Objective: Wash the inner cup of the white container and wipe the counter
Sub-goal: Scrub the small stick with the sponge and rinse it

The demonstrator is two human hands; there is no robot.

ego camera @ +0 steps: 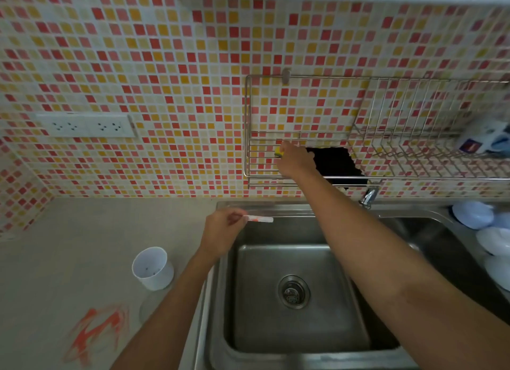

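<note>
A white cup-shaped container [152,268] stands upright on the grey counter [82,245], left of the sink [292,295]. Orange smears [95,332] mark the counter near the front left. My left hand [225,228] pinches a thin clear, flat item with orange stains [259,219] above the sink's back left corner. My right hand [294,159] reaches up into the wire wall rack [262,159] and its fingers curl on a yellow sponge [278,151], mostly hidden behind the hand.
A faucet [368,197] sits behind the sink under the rack. White lids or bowls [473,215] lie on the right drainboard. A bag [485,140] rests in the rack's right part. A socket strip [85,125] is on the tiled wall.
</note>
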